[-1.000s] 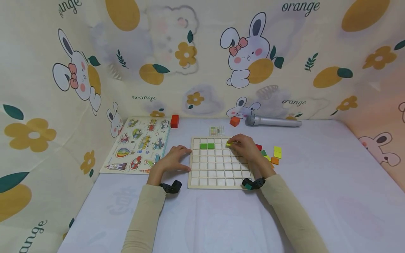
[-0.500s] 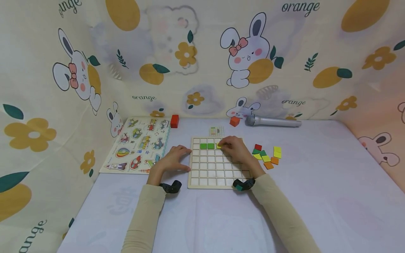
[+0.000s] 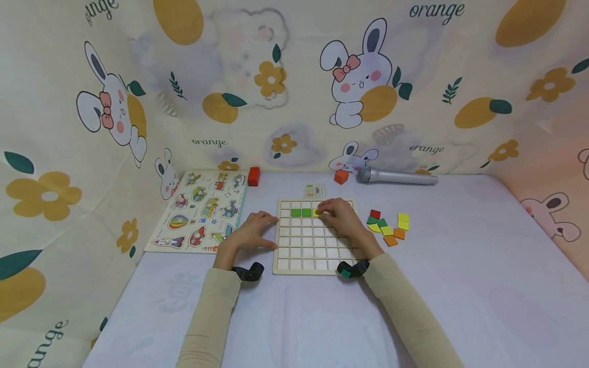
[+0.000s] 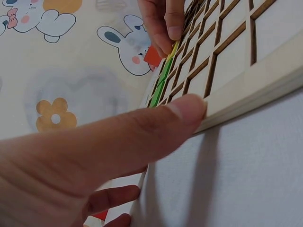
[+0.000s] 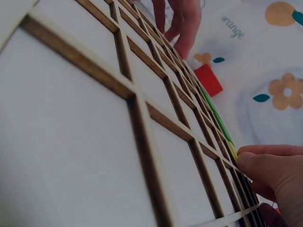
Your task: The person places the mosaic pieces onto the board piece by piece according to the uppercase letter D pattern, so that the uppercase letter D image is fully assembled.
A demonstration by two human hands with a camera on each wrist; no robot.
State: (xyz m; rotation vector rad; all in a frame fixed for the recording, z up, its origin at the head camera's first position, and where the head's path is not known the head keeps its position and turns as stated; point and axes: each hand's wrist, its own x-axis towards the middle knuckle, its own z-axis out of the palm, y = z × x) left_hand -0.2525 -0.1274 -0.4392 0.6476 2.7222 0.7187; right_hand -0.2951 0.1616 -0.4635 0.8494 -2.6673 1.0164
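Puzzle board (image 3: 198, 212) at the far left lies as it did a second ago, and the left hand (image 3: 250, 232), between it and the grid board (image 3: 308, 272), hasn't shifted either: its fingers are extended and grip nothing, with the thumb and a fingertip touching the grid board's left edge. Next come two green tiles (image 3: 296, 212), side by side in the second row from the top, unchanged. Just right of them is the change: the yellow tile (image 3: 316, 212), farther right a second ago, is now at the cell beside the second green one, so the row reads green, green, yellow. Curled fingers of the right hand (image 3: 340, 217) pinch it from its right side and hide part of it; whether it sits flat, I can't tell. Farther right, apart from that hand, loose tiles (image 3: 388, 231) lie on the desk (image 3: 460, 281).
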